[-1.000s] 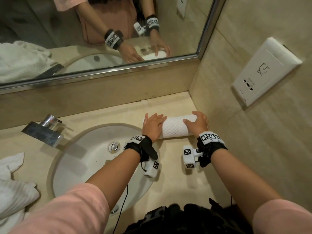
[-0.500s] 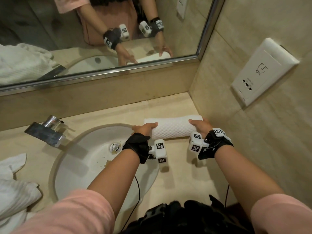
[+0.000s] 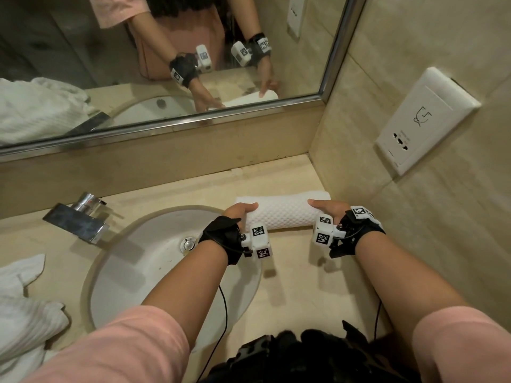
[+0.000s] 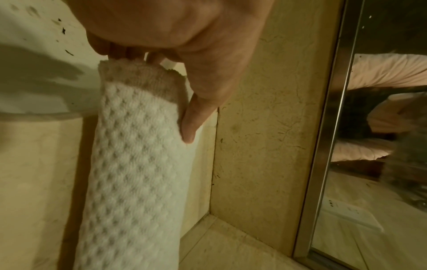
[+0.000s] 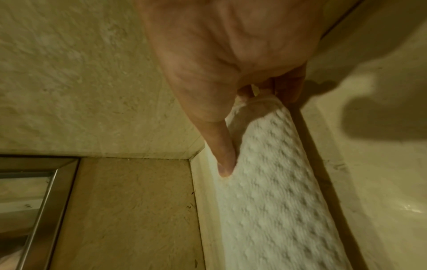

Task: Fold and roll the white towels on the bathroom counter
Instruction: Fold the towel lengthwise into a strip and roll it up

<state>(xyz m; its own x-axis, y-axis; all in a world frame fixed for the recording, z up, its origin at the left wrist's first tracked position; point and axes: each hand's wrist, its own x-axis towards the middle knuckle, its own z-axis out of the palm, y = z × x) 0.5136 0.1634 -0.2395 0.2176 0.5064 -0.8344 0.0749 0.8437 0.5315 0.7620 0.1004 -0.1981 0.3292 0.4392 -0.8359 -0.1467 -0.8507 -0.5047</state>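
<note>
Beige stone counter (image 3: 293, 283), far right corner, where a tiled wall (image 3: 414, 78) meets a low stone backsplash (image 3: 166, 161) under a metal-framed mirror (image 3: 83, 51). Rolled white towel (image 3: 284, 211) lies flat on the counter along the backsplash, right end near the wall, left end just beside the sink (image 3: 132, 272) rim. Left hand (image 3: 239, 211) grips the roll's left end, thumb (image 4: 191, 124) along the far side, fingers curled over the end. Right hand (image 3: 330, 210) grips the right end likewise, thumb (image 5: 225, 157) on the far side. Chrome faucet (image 3: 80, 217) far left of the basin. Loose white towels (image 3: 25, 313) heaped at near left. Wall socket plate (image 3: 420, 120) on the right.
</note>
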